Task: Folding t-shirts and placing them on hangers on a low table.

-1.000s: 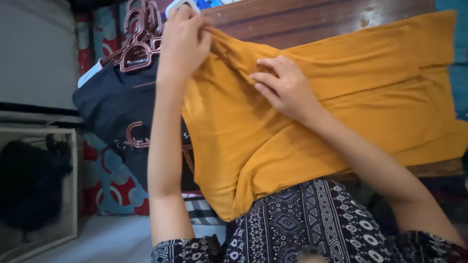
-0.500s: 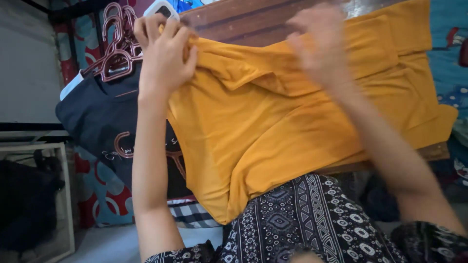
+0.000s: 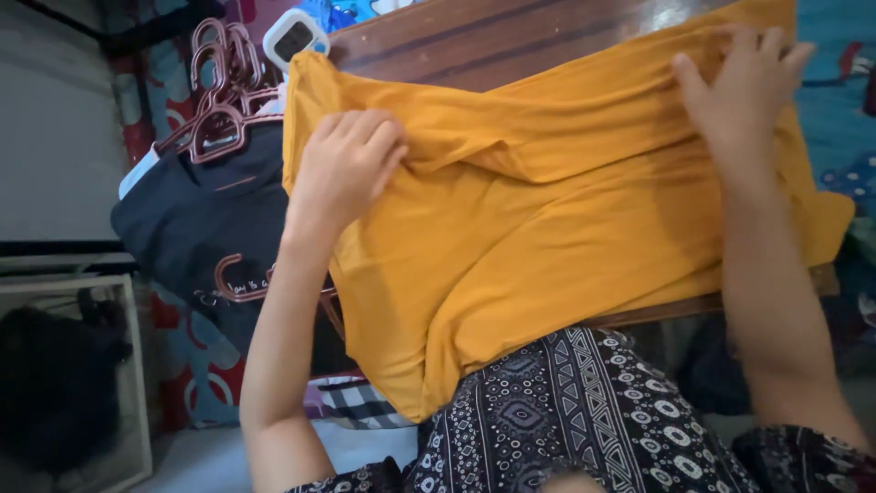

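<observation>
Mustard-yellow cloth is lying spread over the brown wooden desk, its near edge hanging toward my patterned lap. My left hand is pinching a fold near the top edge, grip clamped; my right hand is pressing flat, fingers apart, on the far corner. I'm smoothing it, I'd say; next calls for an even pull. Pink hangers and dark garments are lying left.

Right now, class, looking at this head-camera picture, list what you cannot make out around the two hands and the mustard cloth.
- Left hand: fingertips curl into the mustard cloth, so the grip is hidden.
- Right hand: palm faces down, so any pinch is hidden.
- Wooden table: mostly covered by the cloth; its top is cut off by the frame.
- Dark garment: folded under the hangers, kind unclear.
- White device: display too small.
</observation>
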